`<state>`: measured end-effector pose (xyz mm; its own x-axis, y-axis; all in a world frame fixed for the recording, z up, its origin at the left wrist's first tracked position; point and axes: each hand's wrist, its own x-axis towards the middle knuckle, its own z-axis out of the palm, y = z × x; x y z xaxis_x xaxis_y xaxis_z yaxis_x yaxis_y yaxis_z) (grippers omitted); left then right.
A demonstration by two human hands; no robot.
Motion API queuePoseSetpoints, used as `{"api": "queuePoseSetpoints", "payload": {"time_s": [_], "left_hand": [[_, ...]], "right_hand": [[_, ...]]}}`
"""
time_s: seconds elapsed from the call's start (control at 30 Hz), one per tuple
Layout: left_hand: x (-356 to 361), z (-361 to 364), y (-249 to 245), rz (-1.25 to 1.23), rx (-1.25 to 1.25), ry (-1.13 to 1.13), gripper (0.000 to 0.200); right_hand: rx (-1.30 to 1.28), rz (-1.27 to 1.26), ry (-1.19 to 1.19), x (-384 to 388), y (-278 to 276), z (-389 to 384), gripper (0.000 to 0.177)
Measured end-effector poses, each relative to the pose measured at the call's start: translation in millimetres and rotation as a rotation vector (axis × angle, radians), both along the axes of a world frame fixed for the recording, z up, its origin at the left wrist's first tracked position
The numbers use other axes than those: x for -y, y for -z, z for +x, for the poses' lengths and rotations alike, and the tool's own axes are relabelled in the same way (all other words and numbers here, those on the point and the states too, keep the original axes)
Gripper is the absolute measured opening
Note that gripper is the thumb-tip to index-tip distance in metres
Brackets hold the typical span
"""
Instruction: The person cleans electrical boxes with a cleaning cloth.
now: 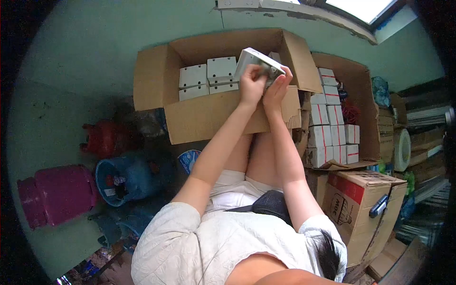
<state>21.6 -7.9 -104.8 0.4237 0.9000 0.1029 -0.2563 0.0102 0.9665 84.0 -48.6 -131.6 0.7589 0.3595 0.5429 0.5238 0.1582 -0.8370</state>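
A white box-shaped case (247, 58) is held up over the large open cardboard box (204, 118). My right hand (277, 92) supports it from its lower right side, fingers wrapped round the edge. My left hand (252, 84) is at its open face, fingers bent together; what they pinch inside, if anything, is too blurred to tell. Grey and metallic parts show inside the case. Below and to the left, several white boxes with dark corner holes (193, 75) stand stacked in the cardboard box.
On the right, a second carton (370, 118) holds white boxes with red stripes (319, 114). A closed carton (354, 204) with a dark blue device (378, 206) stands below it. Purple (64, 194), blue (128, 178) and red (107, 137) gas cylinders are on the left.
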Motion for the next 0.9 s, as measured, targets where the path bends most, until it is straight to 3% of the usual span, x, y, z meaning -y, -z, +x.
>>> {"api": "queuePoseSetpoints", "payload": {"time_s": [0.03,0.07,0.13,0.17,0.2,0.3,0.4,0.43,0.47,0.53,0.6,0.67,0.73,0.8,0.83,0.87,0.9], "left_hand": [[0,-7,-10,0.196,-0.284,0.024,0.010],[-3,-12,-15,0.197,-0.284,0.023,0.010],[-12,-20,-22,1.163,-0.664,-0.128,0.009],[-21,-23,-22,1.418,-0.713,-0.219,0.011],[-31,-28,-21,1.420,-0.712,-0.219,0.011],[-60,-44,-24,1.734,-0.928,-0.264,0.007],[-62,-54,-12,1.689,-1.118,-0.053,0.007],[-63,-59,-3,1.566,-1.190,0.149,0.007],[-62,-62,-11,1.574,-1.185,0.143,0.007],[-64,-64,-31,1.148,-1.266,0.395,0.010],[-75,-63,-34,1.238,-1.163,0.389,0.018],[-74,-60,-31,1.337,-0.894,-0.030,0.031],[-77,-59,-6,1.348,-0.949,-0.017,0.039],[-73,-68,-6,1.002,-1.262,0.371,0.036],[-77,-72,-11,1.029,-1.253,0.364,0.036],[-84,-80,-19,0.881,-1.022,0.369,0.032],[-90,-90,-26,0.726,-0.794,0.380,0.028]], "right_hand": [[-0.011,-0.026,0.002,1,0,0,0.051],[-0.011,-0.025,0.001,0,0,0,0.051],[0.082,0.005,0.069,-3,0,1,0.047],[0.081,0.005,0.070,-2,2,0,0.047],[0.049,0.003,0.073,-2,4,0,0.045],[0.039,-0.037,0.059,1,-4,-2,0.041],[0.097,-0.064,0.031,1,-6,-6,0.037],[0.139,-0.052,0.028,-1,-5,-5,0.035],[0.144,-0.045,0.033,0,-5,-4,0.035],[0.281,-0.090,-0.083,5,-6,-4,0.032],[0.291,-0.065,-0.081,3,-2,-6,0.028],[0.237,-0.051,0.020,-3,-2,-6,0.026],[0.286,-0.006,0.012,-1,-11,-7,0.023],[0.502,-0.190,-0.031,4,-29,-8,0.022],[0.499,-0.193,-0.017,1,-33,-4,0.023],[0.505,-0.177,0.005,3,-38,4,0.023],[0.442,-0.357,-0.088,12,-47,12,0.025]]}}
